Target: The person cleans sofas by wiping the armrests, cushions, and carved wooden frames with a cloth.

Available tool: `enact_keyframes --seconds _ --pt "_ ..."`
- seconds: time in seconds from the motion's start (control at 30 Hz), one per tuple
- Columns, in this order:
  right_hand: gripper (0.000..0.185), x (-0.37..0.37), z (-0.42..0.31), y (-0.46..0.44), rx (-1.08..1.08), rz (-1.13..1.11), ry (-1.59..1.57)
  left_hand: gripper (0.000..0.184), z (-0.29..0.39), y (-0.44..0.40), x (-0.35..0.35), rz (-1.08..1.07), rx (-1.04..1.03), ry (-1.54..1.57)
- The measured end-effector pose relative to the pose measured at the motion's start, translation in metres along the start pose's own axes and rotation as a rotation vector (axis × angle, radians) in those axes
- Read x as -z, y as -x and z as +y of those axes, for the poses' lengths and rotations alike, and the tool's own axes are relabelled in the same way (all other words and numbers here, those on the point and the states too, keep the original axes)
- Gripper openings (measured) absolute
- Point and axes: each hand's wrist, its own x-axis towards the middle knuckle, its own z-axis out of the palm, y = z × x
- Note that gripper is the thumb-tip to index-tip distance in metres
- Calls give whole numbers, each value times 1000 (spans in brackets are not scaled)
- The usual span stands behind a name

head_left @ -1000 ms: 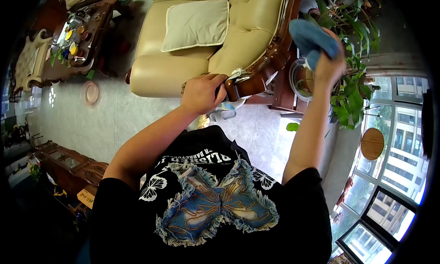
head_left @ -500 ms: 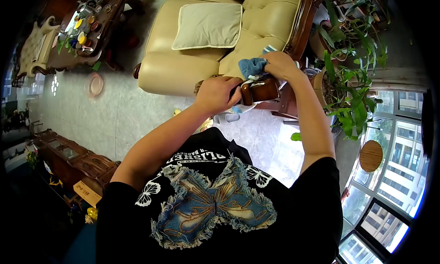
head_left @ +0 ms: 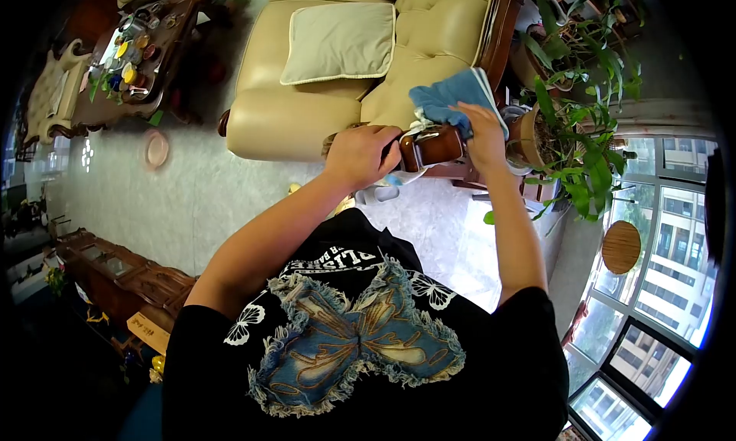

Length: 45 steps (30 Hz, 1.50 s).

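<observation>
My right hand [head_left: 484, 138] grips a blue cloth [head_left: 451, 92] with a pale edge, which spreads out over the sofa's corner. Between my hands is a glossy brown wooden piece [head_left: 437, 148] at the end of the sofa. My left hand [head_left: 360, 156] is closed beside it, fingers curled over a dark edge; what they hold is hidden. Some white material shows around the wooden piece, partly covered. The cream tufted sofa [head_left: 295, 123] lies just beyond both hands, with a pale cushion [head_left: 341, 42] on it.
Potted plants [head_left: 590, 165] crowd the right side, close to my right arm. A dark carved table [head_left: 165, 69] with cups and jars stands at the upper left. A pink basin [head_left: 156, 150] sits on the grey tiled floor. Pale slippers [head_left: 379, 194] lie below my hands.
The blue cloth has gone from a bunched wad to a wider, opened-out sheet. My right hand has shifted slightly down with it. My left hand has barely moved.
</observation>
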Motion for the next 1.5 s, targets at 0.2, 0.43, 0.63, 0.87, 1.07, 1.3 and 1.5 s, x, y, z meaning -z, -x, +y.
enact_keyframes --seconds 0.2,0.43,0.63,0.87,1.07,1.3,1.5 --pt "39 -14 0 81 -463 268 -170 23 7 -3 -10 -21 7 -8" --pt "26 50 23 122 -901 271 -165 24 3 -2 -10 -12 -21 10" --pt "35 78 -21 64 -707 984 -328 23 4 -2 -1 -6 -27 -16" --pt "60 -16 6 22 -423 170 -143 24 -3 -1 -1 2 -44 -23" --pt "49 -11 -26 73 -615 215 -170 25 1 -1 -3 -34 -19 -14" --pt "36 45 29 130 -1019 554 -499 25 0 -2 0 -32 -30 -4" --pt "43 22 -75 55 -762 712 -306 24 -3 -1 -2 -11 -33 7"
